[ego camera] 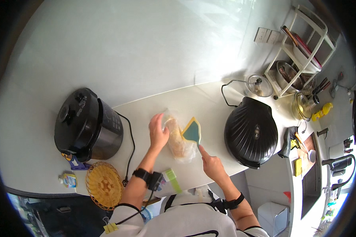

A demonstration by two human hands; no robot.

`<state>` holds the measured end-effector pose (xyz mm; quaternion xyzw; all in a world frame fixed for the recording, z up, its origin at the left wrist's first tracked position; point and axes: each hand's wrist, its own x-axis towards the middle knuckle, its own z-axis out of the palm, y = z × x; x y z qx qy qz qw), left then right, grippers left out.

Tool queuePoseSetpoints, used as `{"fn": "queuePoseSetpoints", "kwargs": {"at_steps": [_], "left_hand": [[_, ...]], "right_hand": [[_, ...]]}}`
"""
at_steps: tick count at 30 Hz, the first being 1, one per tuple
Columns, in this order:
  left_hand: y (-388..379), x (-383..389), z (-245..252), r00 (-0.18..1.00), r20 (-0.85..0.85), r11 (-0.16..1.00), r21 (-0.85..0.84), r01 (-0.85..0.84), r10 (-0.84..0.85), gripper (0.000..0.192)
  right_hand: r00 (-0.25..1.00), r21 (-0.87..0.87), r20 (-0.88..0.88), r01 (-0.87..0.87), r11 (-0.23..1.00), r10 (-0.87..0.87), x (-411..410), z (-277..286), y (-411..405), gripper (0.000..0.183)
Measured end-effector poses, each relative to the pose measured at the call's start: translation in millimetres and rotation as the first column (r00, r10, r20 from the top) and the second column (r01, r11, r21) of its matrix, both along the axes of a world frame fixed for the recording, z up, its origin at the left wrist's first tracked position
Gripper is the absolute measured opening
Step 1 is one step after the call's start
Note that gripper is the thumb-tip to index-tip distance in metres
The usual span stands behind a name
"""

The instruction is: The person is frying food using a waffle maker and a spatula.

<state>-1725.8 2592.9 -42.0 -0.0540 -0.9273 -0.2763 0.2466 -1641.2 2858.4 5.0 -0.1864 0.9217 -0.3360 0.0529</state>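
A clear plastic bag of what looks like bread (176, 139) lies on the pale counter in front of me. My left hand (158, 131) rests against the bag's upper left side with its fingers apart; whether it grips the plastic cannot be told. My right hand (212, 166) holds the thin handle of a teal tool with a yellow edge (192, 130), perhaps a spatula or a small brush. The tool's wide, pointed head is beside the bag's right side and seems to overlap it. Near my left wrist lies a green and white packet (170, 179).
A black electric pressure cooker (89, 127) stands at left, its cord on the counter, with a wicker basket (105, 186) below it. A black shell-shaped appliance (251, 133) sits at right. Beyond it are a glass lid (259, 86), a white rack (303, 63) and a sink (311, 183).
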Motion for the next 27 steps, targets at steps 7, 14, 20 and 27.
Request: {"fn": "queuePoseSetpoints", "kwargs": {"at_steps": [7,14,20,27], "left_hand": [[12,35,-20,0.914,0.336,-0.089,0.928,-0.363,-0.226,0.039],[14,24,-6,0.828,0.472,0.226,0.879,-0.419,-0.303,0.027],[28,19,-14,0.872,0.487,0.768,0.542,-0.342,0.046,0.047],[15,26,-19,0.898,0.402,0.258,0.9,-0.351,-0.179,0.048]], "right_hand": [[1.0,-0.081,-0.006,-0.013,0.997,0.013,-10,-9,-2,0.054],[0.994,-0.225,0.085,-0.045,0.973,0.066,-18,-5,-13,0.05],[0.901,-0.364,0.422,0.062,0.929,0.105,-23,10,-17,0.049],[0.841,-0.497,0.515,0.138,0.856,0.163,-10,25,-24,0.048]]}}
